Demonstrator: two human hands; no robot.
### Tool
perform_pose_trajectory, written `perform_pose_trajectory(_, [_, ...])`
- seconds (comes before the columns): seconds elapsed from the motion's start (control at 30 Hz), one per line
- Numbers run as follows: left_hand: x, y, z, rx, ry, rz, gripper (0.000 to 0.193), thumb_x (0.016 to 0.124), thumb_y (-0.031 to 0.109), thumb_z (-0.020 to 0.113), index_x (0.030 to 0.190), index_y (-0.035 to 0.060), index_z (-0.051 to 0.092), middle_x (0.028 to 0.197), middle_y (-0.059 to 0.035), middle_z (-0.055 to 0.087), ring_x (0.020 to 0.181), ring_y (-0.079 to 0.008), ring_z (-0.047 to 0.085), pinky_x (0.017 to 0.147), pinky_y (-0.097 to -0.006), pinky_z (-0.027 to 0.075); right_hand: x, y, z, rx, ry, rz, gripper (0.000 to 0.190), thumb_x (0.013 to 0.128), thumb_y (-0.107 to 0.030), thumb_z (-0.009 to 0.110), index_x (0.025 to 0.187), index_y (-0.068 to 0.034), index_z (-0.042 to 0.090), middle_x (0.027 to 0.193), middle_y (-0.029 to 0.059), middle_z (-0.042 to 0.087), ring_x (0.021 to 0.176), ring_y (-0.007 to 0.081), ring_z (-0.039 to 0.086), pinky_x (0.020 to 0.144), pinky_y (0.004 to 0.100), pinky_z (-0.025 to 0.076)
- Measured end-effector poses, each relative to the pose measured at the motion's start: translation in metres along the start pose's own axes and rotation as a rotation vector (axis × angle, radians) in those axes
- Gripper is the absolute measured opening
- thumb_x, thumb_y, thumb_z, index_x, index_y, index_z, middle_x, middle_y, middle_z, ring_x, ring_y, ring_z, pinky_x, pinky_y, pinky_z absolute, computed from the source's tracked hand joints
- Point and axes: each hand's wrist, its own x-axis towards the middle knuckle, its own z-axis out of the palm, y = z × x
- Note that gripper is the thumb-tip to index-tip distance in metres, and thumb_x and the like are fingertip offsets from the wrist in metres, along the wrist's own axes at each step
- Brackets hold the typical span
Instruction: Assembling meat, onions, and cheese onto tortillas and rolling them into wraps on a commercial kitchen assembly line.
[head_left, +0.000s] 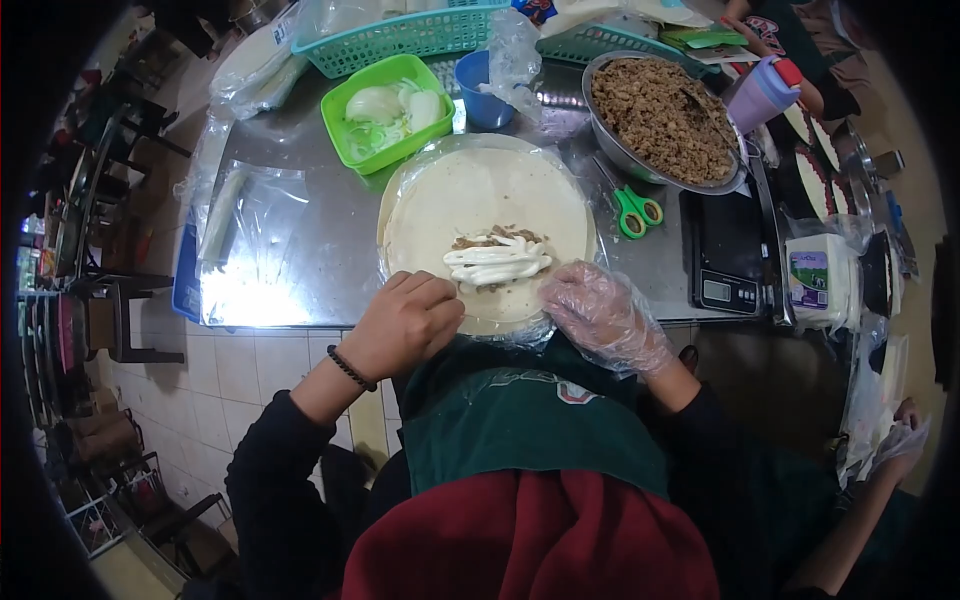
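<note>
A stack of flat round tortillas (487, 187) lies on clear plastic at the table's front edge. On the top one, cooked minced filling (491, 238) lies under a heap of white creamy sauce (498, 262). My bare left hand (412, 322), with a beaded bracelet at the wrist, pinches the near left edge of the top tortilla. Opposite it, my right hand (600, 311) in a clear plastic glove has its fingers closed on the near right edge. The fingertips are partly hidden under both hands.
Behind stand a green container of onions (388, 154), a blue cup (484, 112) and a steel bowl of minced filling (660, 120). Green-handled scissors (634, 210) and a digital scale (724, 289) lie right. Plastic film (262, 217) lies left. A co-worker's gloved hand (900, 442) is at lower right.
</note>
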Motion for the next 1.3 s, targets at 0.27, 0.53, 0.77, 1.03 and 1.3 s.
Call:
perform_pose_trajectory(0.27, [0.012, 0.005, -0.004, -0.058, 0.179, -0.169, 0.008, 0.076, 0.004, 0.061, 0.083, 0.0035, 0.057, 0.083, -0.0103, 0.058, 0.077, -0.0276, 0.056, 0.068, -0.0358, 0.043, 0.001, 0.003, 0.002, -0.098, 0.242, -0.056, 0.020, 0.069, -0.007, 0.069, 0.086, -0.007, 0.060, 0.086, 0.0086, 0.059, 0.076, 0.0260, 0.060, 0.061, 0.0385, 0.049])
perform_pose_trajectory(0.53, [0.044, -0.036, -0.008, -0.268, 0.268, -0.418, 0.009, 0.085, 0.008, 0.055, 0.082, -0.0006, 0.057, 0.070, -0.0153, 0.056, 0.064, -0.0302, 0.057, 0.058, -0.0352, 0.044, 0.040, -0.035, 0.007, -0.237, 0.072, -0.314, 0.033, 0.078, -0.020, 0.062, 0.107, -0.003, 0.059, 0.105, 0.0128, 0.059, 0.100, 0.0268, 0.056, 0.087, 0.0408, 0.045])
perform_pose_trajectory(0.77, [0.060, -0.065, -0.001, -0.169, 0.067, -0.488, 0.011, 0.080, 0.010, 0.055, 0.081, -0.0002, 0.059, 0.072, -0.0175, 0.058, 0.069, -0.0342, 0.058, 0.064, -0.0405, 0.046, 0.072, 0.017, 0.031, -0.218, -0.084, -0.079, 0.050, 0.080, -0.033, 0.059, 0.115, 0.003, 0.053, 0.116, 0.0196, 0.053, 0.109, 0.0316, 0.051, 0.094, 0.0428, 0.039])
perform_pose_trajectory(1.03, [0.066, -0.051, -0.008, -0.212, -0.067, -0.226, 0.029, 0.071, 0.012, 0.059, 0.097, -0.0001, 0.059, 0.090, -0.0180, 0.053, 0.087, -0.0352, 0.052, 0.078, -0.0404, 0.044, 0.088, 0.012, 0.025, -0.176, -0.167, -0.048, 0.043, 0.076, -0.031, 0.062, 0.101, 0.004, 0.056, 0.099, 0.0174, 0.055, 0.093, 0.0326, 0.053, 0.085, 0.0415, 0.042])
perform_pose_trajectory(1.3, [0.052, -0.016, 0.004, 0.055, -0.103, -0.308, 0.042, 0.070, 0.019, 0.064, 0.106, 0.0004, 0.053, 0.099, -0.0152, 0.050, 0.094, -0.0315, 0.049, 0.081, -0.0405, 0.040, 0.078, 0.012, 0.033, -0.155, -0.112, -0.076, 0.036, 0.073, -0.026, 0.064, 0.094, 0.002, 0.057, 0.093, 0.0171, 0.054, 0.088, 0.0314, 0.054, 0.080, 0.0408, 0.044])
